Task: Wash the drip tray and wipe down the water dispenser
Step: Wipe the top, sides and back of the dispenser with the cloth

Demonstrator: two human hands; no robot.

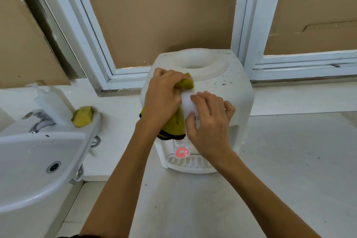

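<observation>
A white tabletop water dispenser (231,87) stands on the counter with its round bottle well open on top. My left hand (162,98) grips a yellow cloth (177,123) with a black edge and presses it against the dispenser's upper front. My right hand (208,121) rests on the front face beside the cloth, fingers bent against the casing, holding nothing that I can see. Below the hands a red tap lever (181,152) shows, and under it the white slotted drip tray (190,163) sits in its place at the dispenser's base.
A white washbasin (32,162) with a chrome tap (38,120) is at the left. A yellow sponge (82,116) lies on the basin's rim beside a white squeeze bottle (50,102). The pale counter (280,179) runs right. Window frames backed with cardboard (164,19) stand behind.
</observation>
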